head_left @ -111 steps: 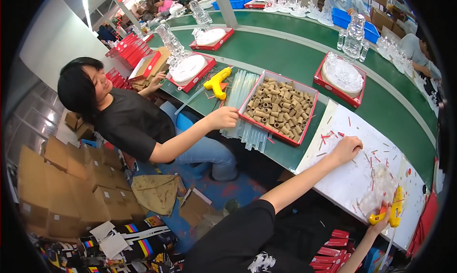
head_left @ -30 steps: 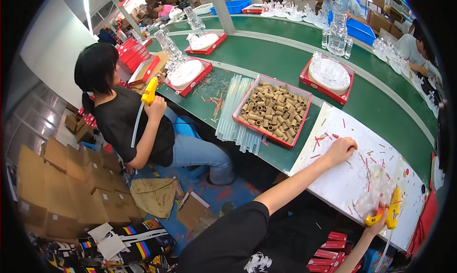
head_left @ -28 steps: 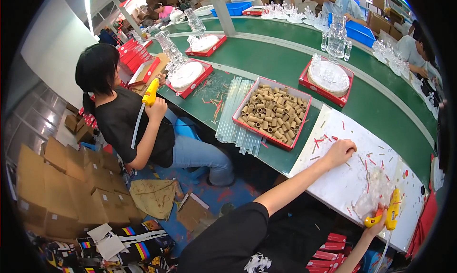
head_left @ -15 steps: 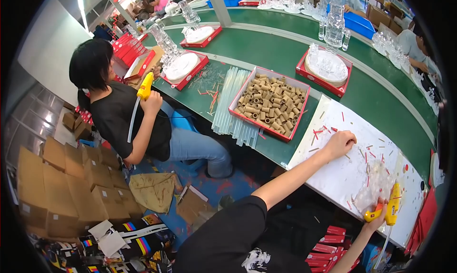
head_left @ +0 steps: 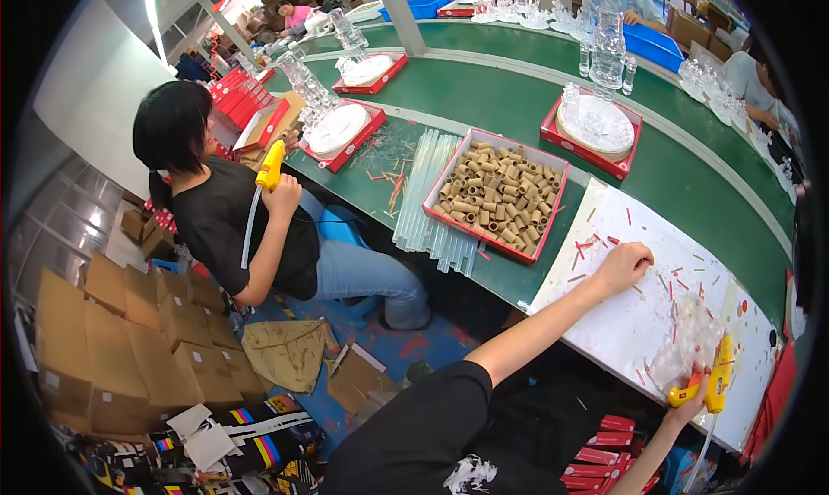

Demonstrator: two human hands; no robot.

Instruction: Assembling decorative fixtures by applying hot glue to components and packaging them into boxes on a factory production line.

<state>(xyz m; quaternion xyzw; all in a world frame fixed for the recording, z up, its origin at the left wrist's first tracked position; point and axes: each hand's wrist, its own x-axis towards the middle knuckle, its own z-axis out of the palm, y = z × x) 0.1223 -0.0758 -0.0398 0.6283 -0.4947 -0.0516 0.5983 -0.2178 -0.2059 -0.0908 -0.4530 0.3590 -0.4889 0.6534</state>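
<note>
A yellow glue gun (head_left: 720, 374) is at the near right part of the white board (head_left: 622, 333), its nozzle end over the board's surface and pointing away from the person. The right hand (head_left: 689, 400) is wrapped around its handle; a pale glue stick (head_left: 701, 452) trails from the rear of the gun, past the board's near edge. Just left of the gun, on the board, lies a crumpled clump (head_left: 686, 344) of clear material. The left hand (head_left: 628, 267) is at the board's left part, fingers bent and drawn together; whether it pinches anything, I cannot tell. Red and tan slivers (head_left: 581, 247) are scattered around it on the board.

The green tabletop (head_left: 501, 279) reaches out to the left of the board. There, near the board, is a shallow red-edged box (head_left: 480, 236) full of short brown tubes (head_left: 499, 189), and farther left of the board a row of clear rods (head_left: 427, 193). Beyond the board is a red tray (head_left: 579, 154) with a white round base (head_left: 609, 128) and a clear tower-shaped piece (head_left: 608, 50).

Well left of the board, a seated co-worker (head_left: 220, 201) holds another yellow gun (head_left: 271, 167) upright. Brown cartons (head_left: 117, 348) are stacked farthest left of the board.
</note>
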